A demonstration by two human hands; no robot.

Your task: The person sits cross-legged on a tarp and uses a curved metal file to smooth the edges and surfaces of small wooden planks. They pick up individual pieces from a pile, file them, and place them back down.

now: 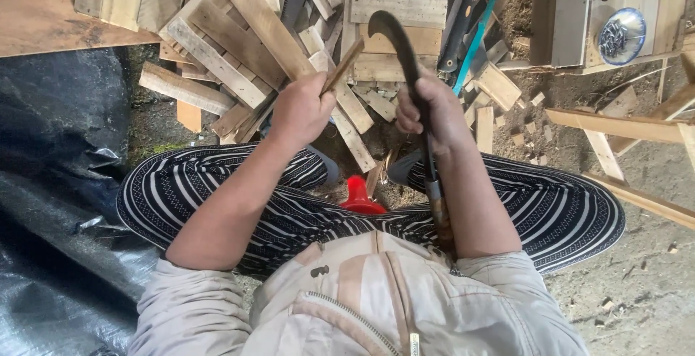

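left hand grip: closed around thin wood stick, angled toward 1 o'clock | right hand grip: closed on curved blade, hook at 12 | pile of wood scraps beyond | risk: blade likely slips toward left fingers, hands near

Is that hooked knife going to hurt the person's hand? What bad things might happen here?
The curved blade is held by the right hand close to the left hand, which grips a thin wood strip. A slip might cut those fingers. The right hand seems to grip the blade partway along rather than at its handle, so it might slide. Chips could also fly toward the striped-trousered legs, which sit just below.
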